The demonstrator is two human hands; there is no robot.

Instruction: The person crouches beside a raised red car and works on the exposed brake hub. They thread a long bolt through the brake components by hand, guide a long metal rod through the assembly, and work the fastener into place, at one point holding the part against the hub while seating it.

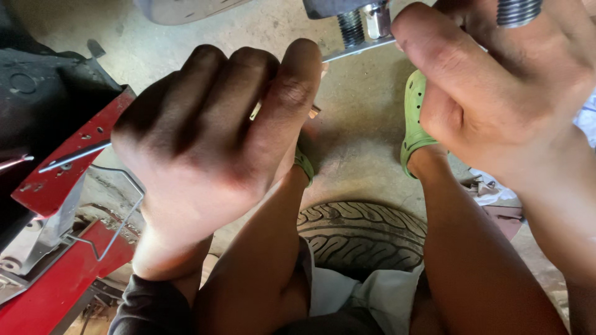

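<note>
left hand (pixel 211 133) – fisted, knuckles up | right hand (pixel 503 80) – gripping threaded bolt (pixel 518 11)

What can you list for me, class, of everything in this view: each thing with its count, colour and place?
Worn rubber tyre: one, black, on the floor beneath the seated person.
Red painted metal bracket: one, red with small holes, left edge.
Thin bent wire: one, grey, beside the bracket.
Silver metal tool with threaded bolts: one, top centre, between the hands.
Green perforated rubber clog: one in clear view, on the right foot.
Concrete floor: grey, dusty.
Left hand: closed in a fist around something mostly hidden.
Right hand: closed at the tool's end.
</note>
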